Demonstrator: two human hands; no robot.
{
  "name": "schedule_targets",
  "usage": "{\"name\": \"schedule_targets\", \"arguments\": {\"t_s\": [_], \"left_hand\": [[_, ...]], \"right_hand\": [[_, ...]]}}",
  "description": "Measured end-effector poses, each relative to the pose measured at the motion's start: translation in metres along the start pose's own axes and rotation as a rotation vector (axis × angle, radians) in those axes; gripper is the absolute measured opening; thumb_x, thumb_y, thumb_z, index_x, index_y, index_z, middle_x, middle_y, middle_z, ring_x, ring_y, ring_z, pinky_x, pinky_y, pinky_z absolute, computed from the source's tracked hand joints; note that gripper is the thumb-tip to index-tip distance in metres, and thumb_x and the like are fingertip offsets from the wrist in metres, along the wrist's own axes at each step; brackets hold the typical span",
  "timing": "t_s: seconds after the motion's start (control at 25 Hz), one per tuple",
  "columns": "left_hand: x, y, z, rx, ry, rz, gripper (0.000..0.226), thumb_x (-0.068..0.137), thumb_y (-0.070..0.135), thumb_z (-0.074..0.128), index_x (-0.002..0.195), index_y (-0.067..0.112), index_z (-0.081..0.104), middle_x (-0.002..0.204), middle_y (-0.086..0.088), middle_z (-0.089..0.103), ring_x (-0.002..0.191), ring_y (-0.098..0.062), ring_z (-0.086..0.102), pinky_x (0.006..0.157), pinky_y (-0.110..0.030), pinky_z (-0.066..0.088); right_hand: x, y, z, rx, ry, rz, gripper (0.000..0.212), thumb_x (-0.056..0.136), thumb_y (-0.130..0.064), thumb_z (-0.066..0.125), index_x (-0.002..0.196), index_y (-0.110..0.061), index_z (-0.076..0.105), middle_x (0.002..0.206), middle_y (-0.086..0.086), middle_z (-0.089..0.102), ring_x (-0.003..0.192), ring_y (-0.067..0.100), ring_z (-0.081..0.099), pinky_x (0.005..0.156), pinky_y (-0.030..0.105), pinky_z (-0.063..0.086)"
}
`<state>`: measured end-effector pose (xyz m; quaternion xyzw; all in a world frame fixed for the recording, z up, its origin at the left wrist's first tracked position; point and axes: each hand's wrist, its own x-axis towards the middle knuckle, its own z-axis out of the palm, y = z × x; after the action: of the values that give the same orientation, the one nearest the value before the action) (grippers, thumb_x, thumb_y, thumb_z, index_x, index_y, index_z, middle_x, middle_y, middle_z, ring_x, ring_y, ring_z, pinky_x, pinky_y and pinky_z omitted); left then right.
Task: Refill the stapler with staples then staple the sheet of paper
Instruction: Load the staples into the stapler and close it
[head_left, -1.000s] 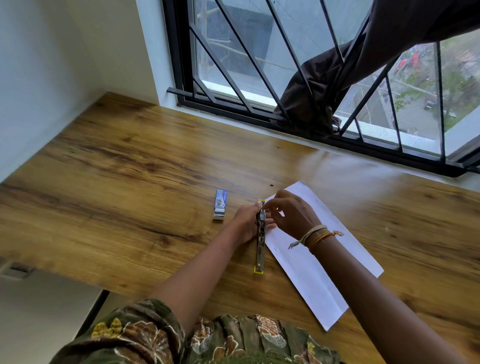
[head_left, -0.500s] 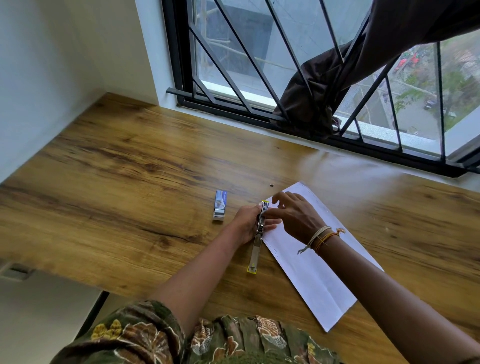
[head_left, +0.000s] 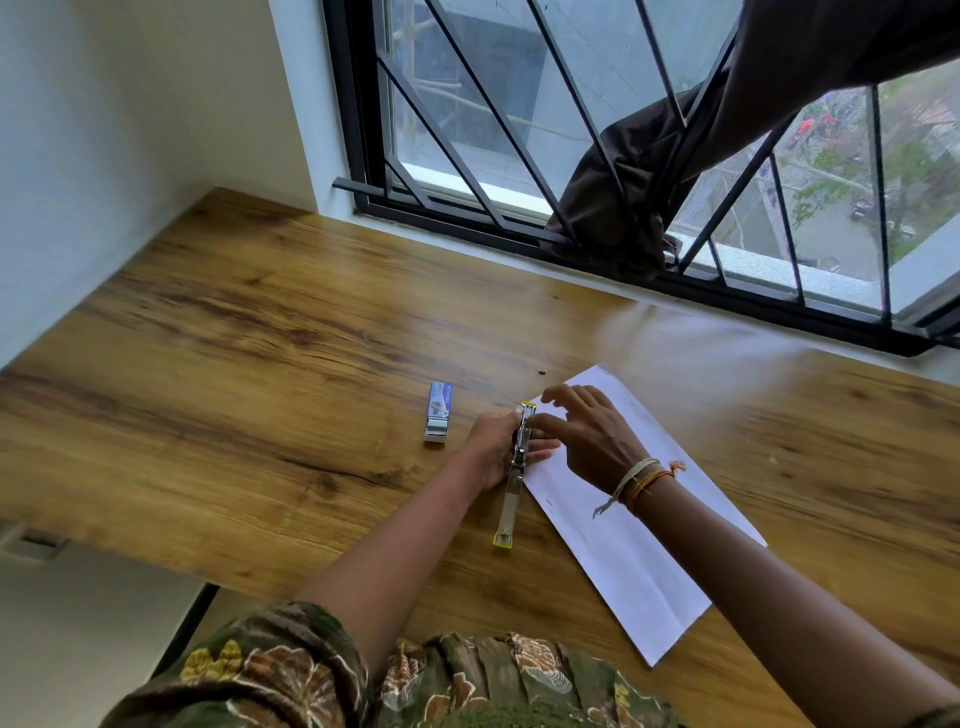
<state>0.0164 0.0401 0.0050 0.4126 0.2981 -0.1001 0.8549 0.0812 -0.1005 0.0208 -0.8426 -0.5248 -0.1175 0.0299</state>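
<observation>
Stapler (head_left: 514, 467) lies opened flat at frame centre, on the desk (head_left: 234, 364), long axis running from a yellow tip in the upper centre down to a second yellow end lower in the frame, tilted slightly left at the bottom. It sits just beside the left edge of the paper (head_left: 623, 545); whether it overlaps that edge cannot be told.

Left hand (head_left: 491, 447) is against the stapler's left side near the upper end, fingers curled round the body, holding it steady. Right hand (head_left: 592, 441) comes in from the right over the paper, fingers loosely spread, fingertips at the upper part of the channel. Whether it pinches a staple strip cannot be told; too small.

Staple box (head_left: 438, 413) rests left of the stapler, apart from it, drawer end toward the bottom of the frame.

Judgement: refill step in hand. Any strip must go in parallel to the stapler's long axis; right hand is the nearer and already over the channel. Paper not yet stapled by this step, though marks run along its edges.
</observation>
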Motion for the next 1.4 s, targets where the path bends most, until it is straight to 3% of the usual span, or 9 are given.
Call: {"name": "schedule_targets", "arguments": {"t_s": [0.24,0.44,0.68,0.84,1.0,1.12,1.2,1.32,1.4], "left_hand": [[-0.001,0.000,0.002,0.021,-0.011,-0.020,0.033,0.103,0.019,0.035,0.091,-0.002,0.055,0.087,-0.021,0.067,0.060,-0.021,0.072,0.060,-0.027,0.059],[-0.001,0.000,0.001,0.004,-0.015,-0.005,0.034,0.104,0.020,0.034,0.091,-0.002,0.056,0.085,-0.020,0.065,0.057,-0.020,0.072,0.058,-0.028,0.059],[0.002,0.000,0.001,0.028,0.031,-0.028,0.032,0.102,0.016,0.038,0.089,-0.002,0.060,0.075,-0.017,0.072,0.067,-0.025,0.070,0.071,-0.034,0.058],[0.001,-0.001,0.002,-0.005,0.033,-0.035,0.033,0.103,0.017,0.036,0.089,-0.002,0.060,0.066,-0.012,0.073,0.057,-0.021,0.071,0.053,-0.026,0.058],[0.004,-0.002,0.002,-0.009,0.090,-0.001,0.028,0.099,0.009,0.044,0.081,0.001,0.064,0.060,-0.008,0.069,0.047,-0.016,0.066,0.044,-0.025,0.055],[0.005,-0.002,0.001,0.072,0.105,0.023,0.024,0.094,0.006,0.048,0.080,0.005,0.067,0.068,-0.010,0.063,0.046,-0.013,0.063,0.044,-0.019,0.050],[0.005,-0.002,-0.001,0.127,0.111,0.040,0.025,0.094,0.005,0.047,0.080,0.007,0.067,0.069,-0.011,0.062,0.044,-0.011,0.061,0.043,-0.016,0.049],[0.005,-0.004,-0.002,0.057,0.060,0.019,0.021,0.095,0.002,0.046,0.086,0.000,0.065,0.066,-0.011,0.066,0.050,-0.014,0.066,0.044,-0.020,0.053],[0.006,-0.005,0.000,0.001,0.039,0.003,0.021,0.097,0.001,0.042,0.092,-0.006,0.062,0.072,-0.016,0.069,0.058,-0.020,0.070,0.054,-0.029,0.061]], "right_hand": [[0.000,-0.005,-0.007,0.157,-0.007,0.223,0.059,0.067,0.004,0.049,0.122,-0.016,0.056,0.115,0.015,0.056,0.097,0.031,0.058,0.083,0.043,0.050],[-0.013,-0.026,-0.008,0.612,0.029,0.277,0.059,0.072,-0.041,0.072,0.123,-0.020,0.051,0.111,0.001,0.055,0.102,0.014,0.053,0.086,0.028,0.047],[-0.002,-0.032,0.007,0.637,0.192,0.625,0.057,0.073,-0.019,0.078,0.122,-0.008,0.051,0.103,0.013,0.057,0.095,0.021,0.057,0.082,0.033,0.050],[-0.013,-0.031,0.005,0.531,0.157,0.445,0.045,0.074,-0.014,0.068,0.117,-0.009,0.053,0.105,0.010,0.057,0.094,0.023,0.056,0.081,0.040,0.052],[-0.031,-0.043,0.005,0.316,0.020,0.179,0.058,0.073,-0.037,0.065,0.124,-0.015,0.051,0.119,0.010,0.055,0.107,0.028,0.054,0.090,0.038,0.046],[-0.036,-0.053,0.009,0.296,0.103,0.139,0.058,0.074,-0.047,0.068,0.120,-0.013,0.057,0.117,0.010,0.059,0.108,0.027,0.055,0.093,0.036,0.045],[-0.036,-0.056,0.010,0.314,0.207,0.137,0.043,0.079,-0.043,0.066,0.109,-0.013,0.063,0.109,0.010,0.062,0.102,0.025,0.057,0.088,0.035,0.046],[-0.028,-0.060,0.006,0.456,0.337,0.275,0.022,0.086,-0.030,0.062,0.094,-0.010,0.067,0.096,0.009,0.062,0.089,0.023,0.058,0.076,0.034,0.049],[-0.018,-0.062,0.004,0.562,0.371,0.496,0.019,0.085,-0.024,0.063,0.096,-0.009,0.066,0.094,0.009,0.059,0.086,0.022,0.057,0.074,0.035,0.050]]}}
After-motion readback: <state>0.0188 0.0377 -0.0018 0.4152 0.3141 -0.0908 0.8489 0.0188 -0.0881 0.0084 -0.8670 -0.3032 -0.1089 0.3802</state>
